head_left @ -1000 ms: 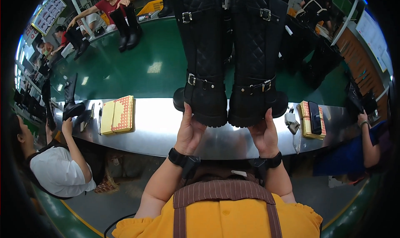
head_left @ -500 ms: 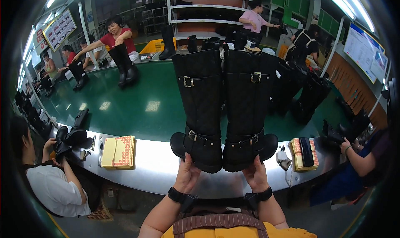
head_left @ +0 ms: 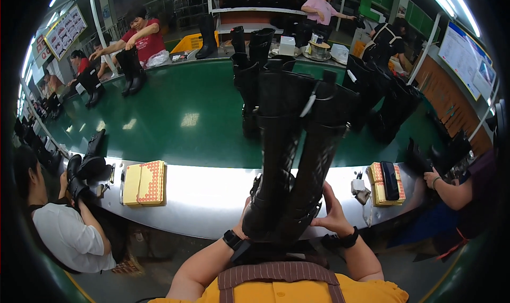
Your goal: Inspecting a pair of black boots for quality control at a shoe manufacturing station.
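Observation:
I hold a pair of tall black boots (head_left: 289,159) side by side, their shafts tipped away from me over the steel bench edge (head_left: 212,189) and the green conveyor belt (head_left: 180,117). My left hand (head_left: 245,223) grips the foot of the left boot from below; it is mostly hidden behind the boot. My right hand (head_left: 332,212) clasps the heel and ankle of the right boot. Both wrists wear black bands.
A pad of yellow sheets with red dots (head_left: 144,182) lies on the bench at left. A stack of yellow pads with a black device (head_left: 388,182) lies at right. More black boots (head_left: 382,101) stand on the belt. Seated people work at left (head_left: 64,218), right and across.
The boots have come down toward me and tipped forward, their tops now leaning away over the belt. My hands have dropped lower with them, and my view has tilted up.

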`<move>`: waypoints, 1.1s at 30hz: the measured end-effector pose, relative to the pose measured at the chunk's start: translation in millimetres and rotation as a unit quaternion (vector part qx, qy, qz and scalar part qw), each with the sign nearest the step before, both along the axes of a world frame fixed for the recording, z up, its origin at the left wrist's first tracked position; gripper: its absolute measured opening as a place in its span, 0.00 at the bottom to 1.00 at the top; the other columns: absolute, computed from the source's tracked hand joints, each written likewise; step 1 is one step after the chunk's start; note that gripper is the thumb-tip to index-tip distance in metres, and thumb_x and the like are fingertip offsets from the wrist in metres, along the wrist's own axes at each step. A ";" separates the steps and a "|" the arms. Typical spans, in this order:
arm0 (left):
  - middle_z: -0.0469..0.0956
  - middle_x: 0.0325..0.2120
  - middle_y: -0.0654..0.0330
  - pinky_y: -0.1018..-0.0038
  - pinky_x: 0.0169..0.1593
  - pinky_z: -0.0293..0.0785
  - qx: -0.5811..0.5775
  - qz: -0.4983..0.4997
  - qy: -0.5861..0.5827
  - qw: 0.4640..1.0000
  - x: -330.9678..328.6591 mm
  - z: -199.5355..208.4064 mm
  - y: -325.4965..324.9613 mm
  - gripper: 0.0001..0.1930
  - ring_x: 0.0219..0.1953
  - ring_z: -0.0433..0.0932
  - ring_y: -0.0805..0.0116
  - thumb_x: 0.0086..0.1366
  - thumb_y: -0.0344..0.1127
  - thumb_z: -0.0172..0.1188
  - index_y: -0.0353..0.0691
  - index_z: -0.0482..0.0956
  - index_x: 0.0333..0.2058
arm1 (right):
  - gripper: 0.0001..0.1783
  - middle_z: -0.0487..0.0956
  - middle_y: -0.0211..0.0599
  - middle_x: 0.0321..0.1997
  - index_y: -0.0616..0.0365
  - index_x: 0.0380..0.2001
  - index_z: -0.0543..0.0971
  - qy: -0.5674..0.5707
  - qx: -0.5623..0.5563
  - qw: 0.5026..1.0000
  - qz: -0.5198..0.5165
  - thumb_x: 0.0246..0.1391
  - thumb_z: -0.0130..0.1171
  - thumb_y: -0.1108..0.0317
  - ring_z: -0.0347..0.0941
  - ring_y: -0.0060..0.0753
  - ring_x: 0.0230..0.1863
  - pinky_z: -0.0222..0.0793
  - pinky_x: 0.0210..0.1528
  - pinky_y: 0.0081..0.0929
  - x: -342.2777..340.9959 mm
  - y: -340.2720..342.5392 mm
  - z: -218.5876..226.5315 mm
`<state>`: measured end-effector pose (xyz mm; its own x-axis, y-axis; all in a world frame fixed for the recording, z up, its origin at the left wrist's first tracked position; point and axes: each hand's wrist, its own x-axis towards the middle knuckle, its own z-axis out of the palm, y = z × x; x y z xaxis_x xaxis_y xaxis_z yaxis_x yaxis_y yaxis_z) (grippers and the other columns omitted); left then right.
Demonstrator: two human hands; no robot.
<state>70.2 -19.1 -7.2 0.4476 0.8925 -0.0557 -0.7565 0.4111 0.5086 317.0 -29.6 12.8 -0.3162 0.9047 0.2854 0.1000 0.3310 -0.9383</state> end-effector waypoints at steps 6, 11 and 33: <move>0.72 0.56 0.53 0.66 0.62 0.68 -0.095 -0.284 -0.070 0.952 27.9 4.3 18.3 0.23 0.55 0.75 0.63 0.72 0.44 0.44 0.39 0.65 0.60 | 0.42 0.67 0.42 0.64 0.57 0.59 0.70 0.008 0.082 0.967 0.242 0.41 0.75 0.53 0.60 0.42 0.66 0.38 0.73 0.45 45.2 21.7 32.7; 0.69 0.59 0.55 0.72 0.62 0.69 0.186 -0.271 0.037 0.944 44.2 8.7 34.6 0.22 0.56 0.73 0.66 0.72 0.40 0.48 0.38 0.65 0.61 | 0.27 0.73 0.36 0.59 0.52 0.55 0.75 -0.073 0.011 0.974 0.213 0.51 0.66 0.60 0.66 0.39 0.61 0.44 0.71 0.43 39.4 6.7 47.5; 0.76 0.39 0.51 0.56 0.54 0.71 -0.127 -0.095 0.077 0.984 -73.8 -44.6 111.5 0.21 0.43 0.76 0.55 0.71 0.43 0.45 0.35 0.66 0.55 | 0.54 0.55 0.54 0.68 0.40 0.63 0.66 -0.313 -0.035 0.818 -0.482 0.31 0.67 0.31 0.50 0.59 0.69 0.51 0.64 0.64 -9.9 532.6 18.7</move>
